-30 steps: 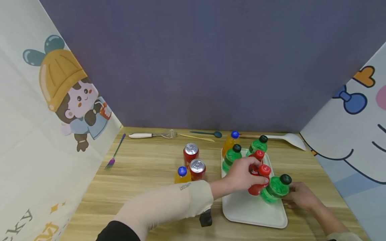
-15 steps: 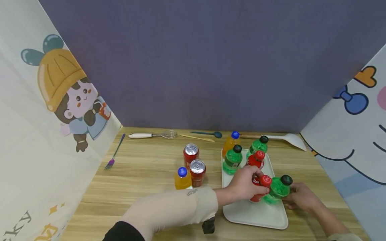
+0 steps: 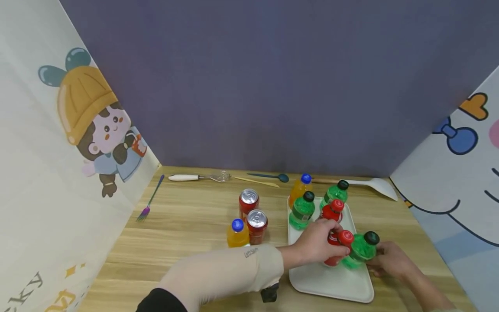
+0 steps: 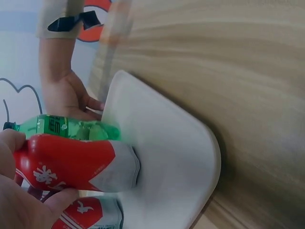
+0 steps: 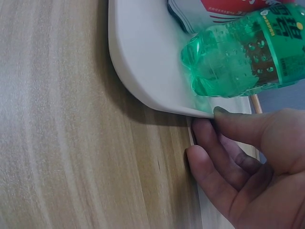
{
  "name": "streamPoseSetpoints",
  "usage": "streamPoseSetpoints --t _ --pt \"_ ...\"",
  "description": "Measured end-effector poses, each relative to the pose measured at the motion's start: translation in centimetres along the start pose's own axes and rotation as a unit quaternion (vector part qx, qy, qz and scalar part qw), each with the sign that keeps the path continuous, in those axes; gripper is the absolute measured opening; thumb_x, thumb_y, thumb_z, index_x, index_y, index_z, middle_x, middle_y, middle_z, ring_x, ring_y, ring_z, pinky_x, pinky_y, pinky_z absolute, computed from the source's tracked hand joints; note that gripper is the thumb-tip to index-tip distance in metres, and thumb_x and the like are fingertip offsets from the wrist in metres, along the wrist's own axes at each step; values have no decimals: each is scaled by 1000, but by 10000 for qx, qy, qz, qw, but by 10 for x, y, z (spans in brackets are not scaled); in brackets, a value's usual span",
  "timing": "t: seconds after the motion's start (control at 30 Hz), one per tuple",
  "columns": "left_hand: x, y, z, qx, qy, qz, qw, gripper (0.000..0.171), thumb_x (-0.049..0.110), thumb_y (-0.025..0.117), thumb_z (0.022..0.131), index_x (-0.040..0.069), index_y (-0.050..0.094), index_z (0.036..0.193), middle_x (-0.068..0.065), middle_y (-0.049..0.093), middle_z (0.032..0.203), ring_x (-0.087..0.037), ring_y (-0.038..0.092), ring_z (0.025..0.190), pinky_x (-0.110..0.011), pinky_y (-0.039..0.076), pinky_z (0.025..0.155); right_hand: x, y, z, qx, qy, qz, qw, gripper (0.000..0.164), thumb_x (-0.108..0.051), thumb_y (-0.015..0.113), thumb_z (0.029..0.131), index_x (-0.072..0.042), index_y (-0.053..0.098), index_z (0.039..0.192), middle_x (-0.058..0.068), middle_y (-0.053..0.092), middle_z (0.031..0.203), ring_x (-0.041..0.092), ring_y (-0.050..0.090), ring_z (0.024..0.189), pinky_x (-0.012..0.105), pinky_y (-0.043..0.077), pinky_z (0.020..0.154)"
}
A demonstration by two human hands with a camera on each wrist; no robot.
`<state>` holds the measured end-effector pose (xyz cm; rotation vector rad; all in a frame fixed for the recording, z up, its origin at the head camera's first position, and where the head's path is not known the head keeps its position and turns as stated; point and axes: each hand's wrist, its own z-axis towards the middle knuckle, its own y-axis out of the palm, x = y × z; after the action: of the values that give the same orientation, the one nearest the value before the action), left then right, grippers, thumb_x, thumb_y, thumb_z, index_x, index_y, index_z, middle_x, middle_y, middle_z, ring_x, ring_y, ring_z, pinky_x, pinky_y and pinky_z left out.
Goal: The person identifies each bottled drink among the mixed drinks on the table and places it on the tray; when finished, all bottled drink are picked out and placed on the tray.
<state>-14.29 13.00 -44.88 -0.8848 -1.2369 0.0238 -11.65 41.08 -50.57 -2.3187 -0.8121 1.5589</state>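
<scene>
In the head view my left hand (image 3: 317, 243) grips a red-capped bottle (image 4: 81, 162) with a red and silver label, holding it over the white tray (image 3: 331, 284). A green bottle (image 3: 359, 251) with a black cap stands right beside it. Behind, another red bottle (image 3: 332, 211) sits on the tray. My right hand (image 3: 391, 262) is at the tray's right edge; the right wrist view shows the thumb (image 5: 238, 125) on the rim and the other fingers curled below it, pinching the tray.
Two more green bottles (image 3: 302, 211) and an orange bottle (image 3: 300, 193) are at the tray's far end. To its left stand red cans (image 3: 256, 227) and another orange bottle (image 3: 238, 235). Along the back lie a whisk (image 3: 199, 177), a dark spoon (image 3: 269, 176) and a white ladle-like utensil (image 3: 374, 185).
My left hand has drawn the red bottle toward the near end of the tray, away from the other red bottle. The right hand has stayed at the tray's edge.
</scene>
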Motion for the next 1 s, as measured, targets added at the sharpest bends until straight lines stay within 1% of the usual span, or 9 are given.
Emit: streamPoseSetpoints --t 0.23,0.33,0.43,0.5,0.57,0.67,0.73,0.83,1.0 --pt "3 -2 -2 -285 -69 293 9991 41 41 83 86 24 65 118 16 62 111 6 52 95 -10 46 74 3 1 -2 -84 32 39 10000 35 2 69 88 22 58 115 6 69 87 20 67 78 36 62 63" --pt "5 -8 -2 -537 -86 339 9979 45 42 82 86 24 64 122 17 63 113 6 54 94 -10 47 76 3 -1 -2 -90 -25 -5 10000 33 3 69 86 21 59 112 8 70 86 20 68 76 36 62 63" --pt "7 -16 -2 -868 -66 234 9959 50 42 82 87 24 61 128 17 64 116 5 56 95 -10 48 77 3 -3 -1 -62 -151 -141 9998 30 3 70 85 19 61 109 9 70 85 20 68 72 35 61 61" --pt "9 -22 -2 -1078 -28 214 9939 55 43 81 87 23 59 134 17 64 123 5 58 100 -11 48 81 3 -4 0 10 -195 -256 9995 31 2 71 84 18 62 109 9 70 85 20 68 70 35 61 61" --pt "11 -28 -5 -1244 25 271 9919 62 45 79 88 23 55 141 16 61 133 4 58 110 -11 48 87 3 -4 1 70 -216 -368 9991 32 2 72 84 18 62 110 9 69 86 20 68 70 34 61 61" --pt "14 -38 -11 -1395 64 259 9899 68 48 77 89 23 51 147 16 56 143 1 55 124 -14 47 96 4 -5 2 64 -233 -422 9988 34 2 71 85 20 61 112 9 70 86 19 69 71 34 61 61" --pt "15 -46 -17 -1410 54 82 9900 66 47 76 89 23 52 146 15 55 144 0 53 127 -16 46 99 4 -4 2 14 -204 -382 9991 34 2 69 87 20 60 114 9 70 86 19 68 72 34 62 62" --pt "16 -61 -26 -1330 97 -111 9910 59 46 76 90 23 57 141 15 58 138 1 54 123 -17 47 99 3 -3 1 -9 -156 -345 9993 34 0 66 89 21 58 116 10 69 85 20 68 73 34 62 62" --pt "11 -96 -42 -1023 337 -90 9941 54 45 73 94 20 58 139 10 60 137 -5 56 122 -19 49 99 2 1 -1 32 -143 -356 9993 38 -5 64 94 21 56 120 12 71 87 22 70 76 35 62 64"
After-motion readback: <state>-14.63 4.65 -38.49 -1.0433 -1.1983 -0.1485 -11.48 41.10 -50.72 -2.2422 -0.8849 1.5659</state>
